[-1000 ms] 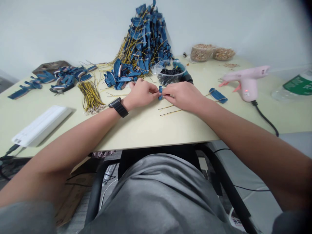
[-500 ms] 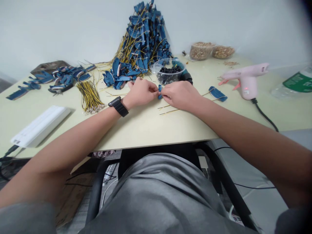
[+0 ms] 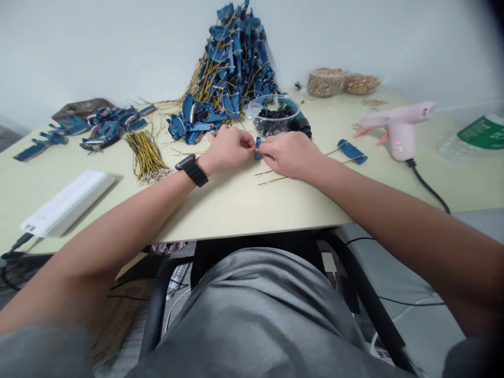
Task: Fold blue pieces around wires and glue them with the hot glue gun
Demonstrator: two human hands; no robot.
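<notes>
Over the counter (image 3: 236, 210), a small blue piece (image 3: 258, 140), long axis roughly twelve-to-six, is pinched by the left hand (image 3: 232, 150) at its nine o'clock and the right hand (image 3: 290, 153) at three, neither nearer.

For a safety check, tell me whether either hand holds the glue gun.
No, the glue gun is on the table, while the left hand and right hand hold a blue piece.

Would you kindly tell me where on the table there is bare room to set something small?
One bare patch lies between the left hand and the table's front edge; another between the tub of black bits and the pink glue gun, behind the lone blue piece. Behind and left of the left hand, blue pieces and yellow wires crowd together.
</notes>
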